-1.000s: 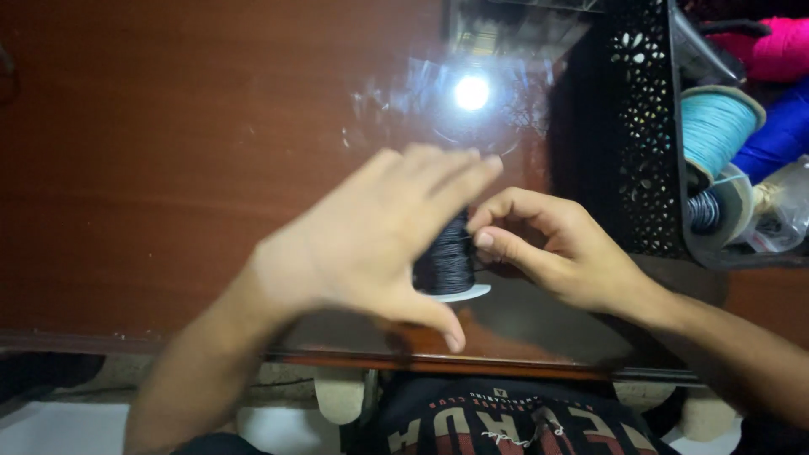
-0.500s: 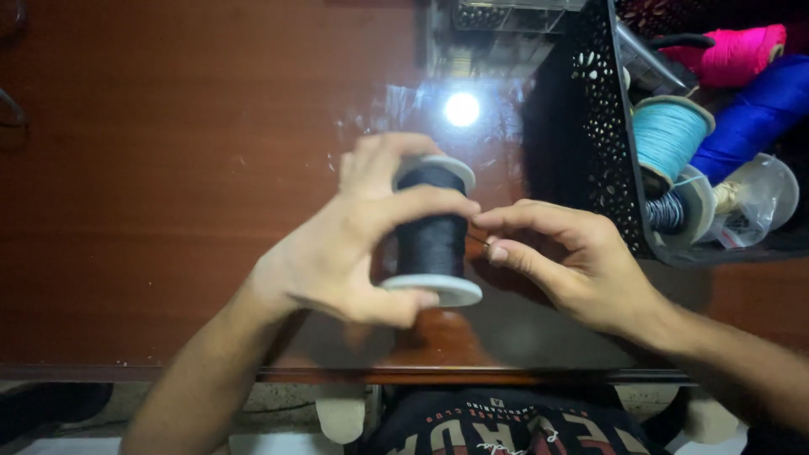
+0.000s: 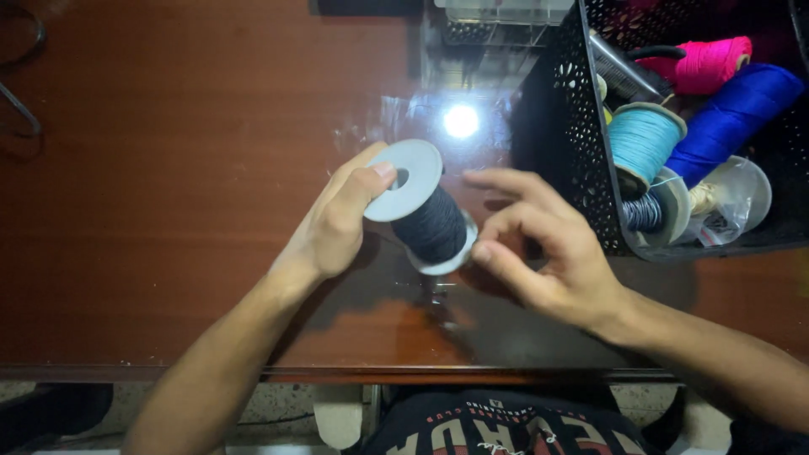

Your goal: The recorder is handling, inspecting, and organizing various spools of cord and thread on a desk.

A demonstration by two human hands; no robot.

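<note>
My left hand grips a spool of dark cord by its white top flange, tilted so the flange faces up and left. The spool hangs just above the brown wooden table. My right hand is beside the spool's lower flange, thumb and forefinger pinched near it, other fingers spread. Whether a cord end lies between those fingers is too fine to tell.
A black perforated basket stands at the right with several spools: light blue, dark blue, pink, and a clear bag. A lamp glare shines on the tabletop. The table's near edge runs along the bottom.
The spool stood upright in my left hand; now it is tilted with the top flange turned toward me. My right hand has shifted to its lower flange.
</note>
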